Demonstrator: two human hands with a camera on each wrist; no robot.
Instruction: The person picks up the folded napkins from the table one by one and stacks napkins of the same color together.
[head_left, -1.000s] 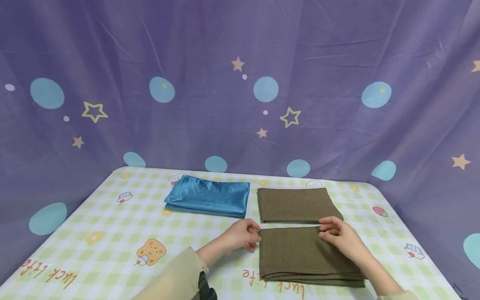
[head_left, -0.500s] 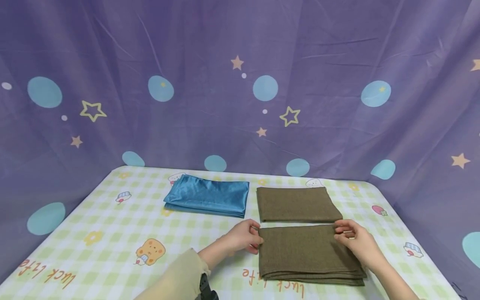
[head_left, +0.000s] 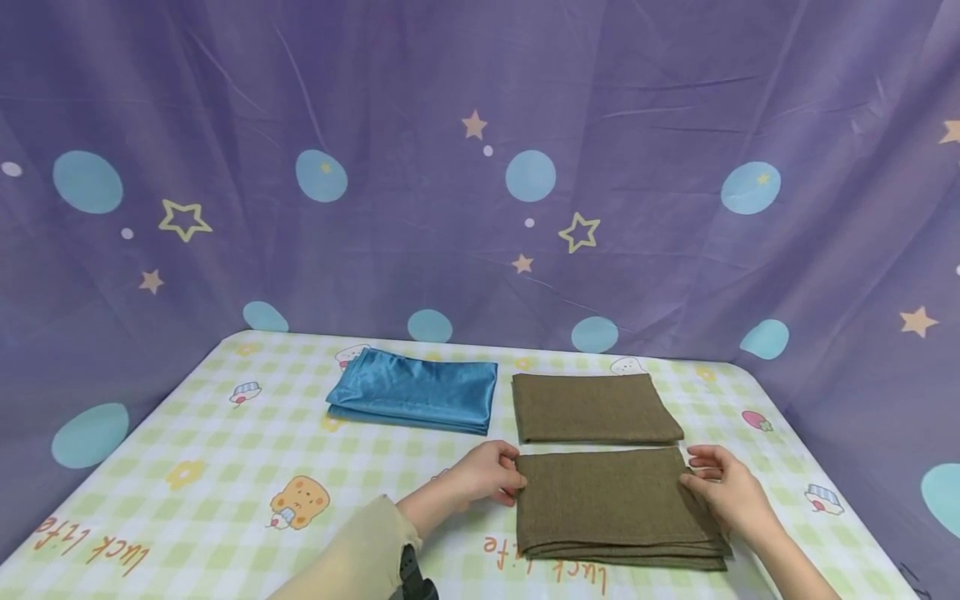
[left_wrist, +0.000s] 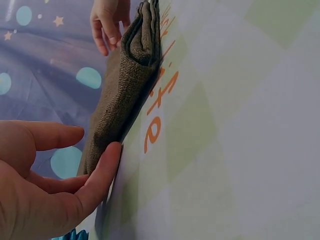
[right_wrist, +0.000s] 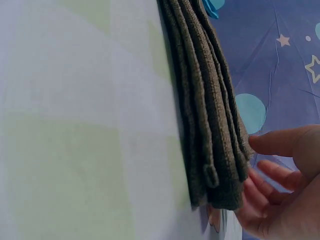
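Note:
A folded brown cloth (head_left: 611, 498) lies nearest the front, its layers stacked at the front edge. My left hand (head_left: 486, 473) is at its left edge; in the left wrist view that hand (left_wrist: 52, 185) has relaxed fingers, with a fingertip touching the end of the cloth (left_wrist: 117, 97). At the right edge is my right hand (head_left: 731, 496). The right wrist view shows its thumb against the layered cloth (right_wrist: 205, 100), while the other fingers of the hand (right_wrist: 290, 187) rest loosely beside the corner.
Just behind lies a second folded brown cloth (head_left: 596, 408), and a shiny blue folded cloth (head_left: 420, 392) is to its left. A green-and-white checked cover (head_left: 187, 433) is on the table. A purple patterned curtain (head_left: 420, 208) hangs around the back and sides.
My right hand has slid right along the front brown cloth, from its upper side to its right edge. The left hand has barely moved.

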